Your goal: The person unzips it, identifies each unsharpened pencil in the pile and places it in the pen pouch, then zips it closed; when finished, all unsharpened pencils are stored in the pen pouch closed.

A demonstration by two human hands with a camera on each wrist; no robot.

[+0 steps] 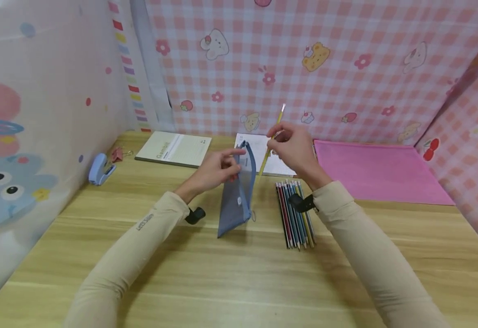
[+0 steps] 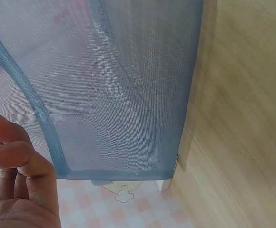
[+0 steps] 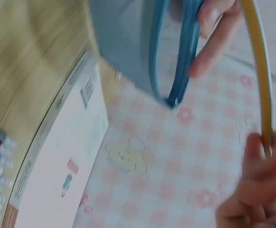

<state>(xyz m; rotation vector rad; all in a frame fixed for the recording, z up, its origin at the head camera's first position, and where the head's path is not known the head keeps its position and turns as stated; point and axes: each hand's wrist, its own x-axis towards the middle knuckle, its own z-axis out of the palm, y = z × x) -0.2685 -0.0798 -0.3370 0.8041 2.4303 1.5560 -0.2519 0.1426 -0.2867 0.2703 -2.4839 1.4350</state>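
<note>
My left hand (image 1: 218,167) grips the rim of a blue mesh zip pouch (image 1: 231,205), which stands tilted on the table with its zipped top parted. In the left wrist view the mesh (image 2: 114,104) fills much of the picture, with the curled fingers at its left. Just right of the pouch, my right hand (image 1: 293,145) pinches a yellow pencil (image 1: 280,116), eraser end up and lower end close to the pouch opening. The right wrist view shows the pencil (image 3: 261,71) apart from the pouch (image 3: 123,42). Below my right hand lies a bundle of pencils (image 1: 294,218).
A white printed box or book (image 1: 284,169) lies behind the pouch. Further right is a pink sheet or folder (image 1: 382,173). At the back left are a green notebook (image 1: 177,148), a blue stapler (image 1: 99,171) and a reddish binder clip (image 1: 117,154). Patterned walls enclose the wooden table (image 1: 206,278).
</note>
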